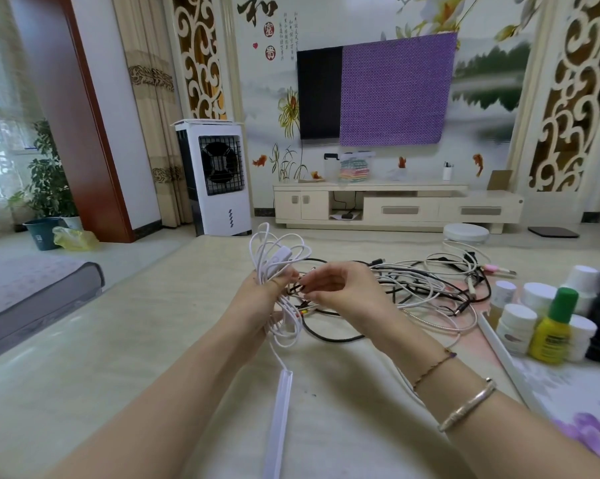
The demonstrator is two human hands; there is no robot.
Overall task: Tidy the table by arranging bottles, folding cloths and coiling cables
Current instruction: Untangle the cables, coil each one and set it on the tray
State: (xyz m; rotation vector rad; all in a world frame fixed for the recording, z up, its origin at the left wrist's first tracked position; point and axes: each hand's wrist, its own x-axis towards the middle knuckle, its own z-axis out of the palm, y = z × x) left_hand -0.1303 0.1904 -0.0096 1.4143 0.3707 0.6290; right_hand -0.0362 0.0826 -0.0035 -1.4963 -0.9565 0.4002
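My left hand (262,299) is shut on a bundle of white cable (274,257) looped above and below the fist; an inline switch sits in the upper loops. The cable's free end runs down to a white light bar (279,420) lying on the table. My right hand (340,288) hovers just right of the bundle, fingers curled toward it, touching dark cable strands. A tangle of black and white cables (430,288) lies behind on the table. Several white-capped bottles (518,324) and a yellow bottle with a green cap (552,331) stand at the right.
A floral cloth (575,402) covers the table's right corner beneath a long white strip (502,354). A grey cushion (32,292) lies left of the table. Beyond are a white air cooler (219,178) and a TV cabinet (395,205).
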